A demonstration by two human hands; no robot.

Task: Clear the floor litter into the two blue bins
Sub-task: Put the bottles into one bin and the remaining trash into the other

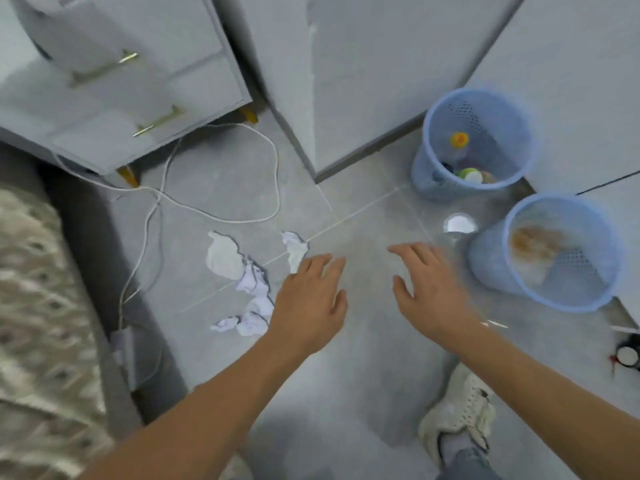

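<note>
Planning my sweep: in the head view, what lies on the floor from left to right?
Patterned rug → white cable → crumpled paper → left hand → right hand → two blue bins.

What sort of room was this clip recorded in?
Probably a bedroom at home. A patterned bedspread runs along the left edge, beside a pale nightstand with brass drawer handles and a white cable trailing over the grey tiled floor. Tall white cupboard doors, likely a wardrobe, stand behind two blue bins.
</note>
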